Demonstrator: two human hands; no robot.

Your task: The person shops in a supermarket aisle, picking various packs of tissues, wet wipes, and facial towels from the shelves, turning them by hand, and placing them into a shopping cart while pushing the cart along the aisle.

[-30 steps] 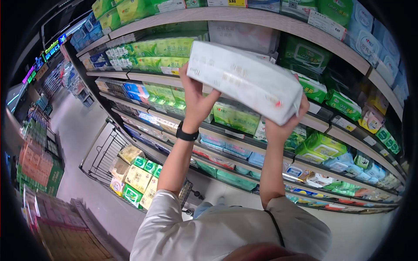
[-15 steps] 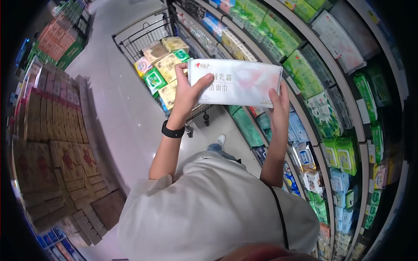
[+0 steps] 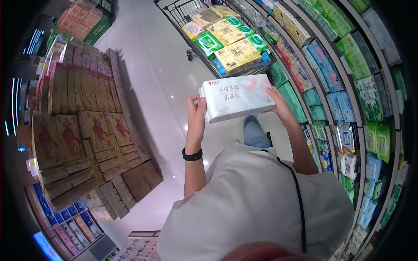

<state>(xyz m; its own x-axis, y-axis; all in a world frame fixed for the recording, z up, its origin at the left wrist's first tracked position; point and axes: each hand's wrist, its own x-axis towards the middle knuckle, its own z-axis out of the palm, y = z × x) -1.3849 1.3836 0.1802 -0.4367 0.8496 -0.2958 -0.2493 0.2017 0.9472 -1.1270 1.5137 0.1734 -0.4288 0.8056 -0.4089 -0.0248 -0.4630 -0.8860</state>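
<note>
Between my two hands I hold a white pack of face tissues (image 3: 237,98) with a pale pink print and grey lettering. My left hand (image 3: 197,111), with a black band on its wrist, pinches the pack's left end. The right hand (image 3: 279,104) grips the other end, thumb on top and the fingers partly hidden behind. The pack tilts slightly, so its front side shows. Just beyond it stands a black wire shopping cart (image 3: 191,43) with yellow tissue packs (image 3: 237,55) and green wipes packs (image 3: 208,43) inside.
Shelves with green tissue packs (image 3: 352,52) and wipes packs (image 3: 376,139) run along my right. To the left rise stacked cartons (image 3: 65,139) and pink-topped packs (image 3: 87,61). Pale shiny floor (image 3: 148,78) lies between them. A display of blue boxes (image 3: 54,209) stands at lower left.
The pack has come lower and tilted, and my left thumb has moved off its front to the end. My view has turned, so the cart appears higher and further right.
</note>
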